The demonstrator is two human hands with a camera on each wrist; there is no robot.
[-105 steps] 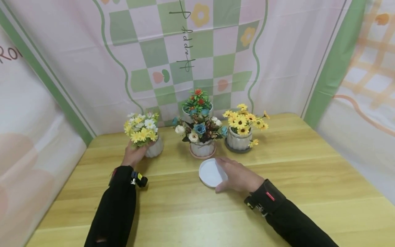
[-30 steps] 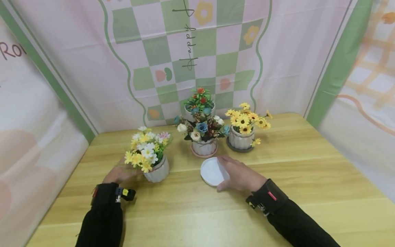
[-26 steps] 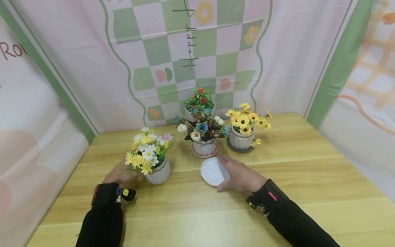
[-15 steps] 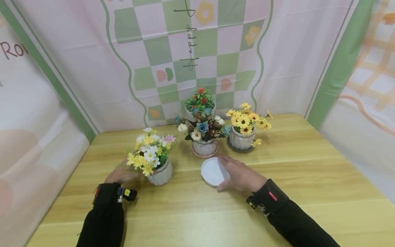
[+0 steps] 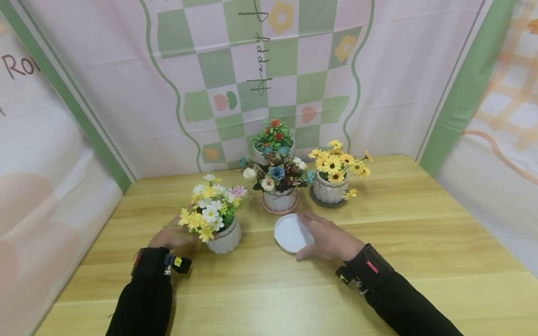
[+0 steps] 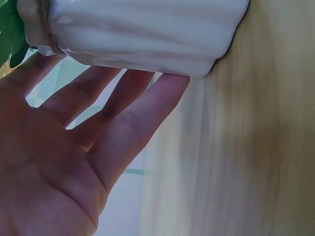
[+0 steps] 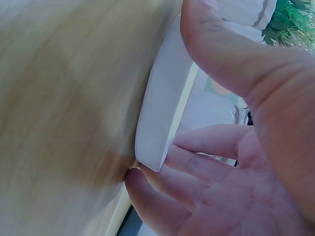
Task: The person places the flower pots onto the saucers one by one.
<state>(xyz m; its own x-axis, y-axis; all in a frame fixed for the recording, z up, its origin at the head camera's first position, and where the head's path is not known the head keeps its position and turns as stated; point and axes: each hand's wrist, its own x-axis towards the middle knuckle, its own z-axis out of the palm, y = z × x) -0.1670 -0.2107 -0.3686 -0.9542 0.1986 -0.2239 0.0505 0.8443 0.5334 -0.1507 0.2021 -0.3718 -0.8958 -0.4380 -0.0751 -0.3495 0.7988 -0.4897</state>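
In the head view, my left hand is at the left side of a white ribbed flower pot with yellow, white and pink flowers. Fairly straight, spread fingers touch the pot's side wall in the left wrist view; the flowers cover part of that hand from above. My right hand holds a round white saucer, thumb at its near edge and fingers round the far side. The right wrist view shows the saucer's rim between thumb and fingers, low on the wooden table. A gap separates pot and saucer.
Behind the saucer, a pot of blue and cream roses sits on a pink saucer. To its right, yellow daisies fill a pot on a dark saucer. A red-flowered plant stands at the back, near the curtain.
The yellow-and-white flower pot has come forward from the back left and then slid right towards the saucer, with my left hand beside it. My right hand and the saucer stay in place.
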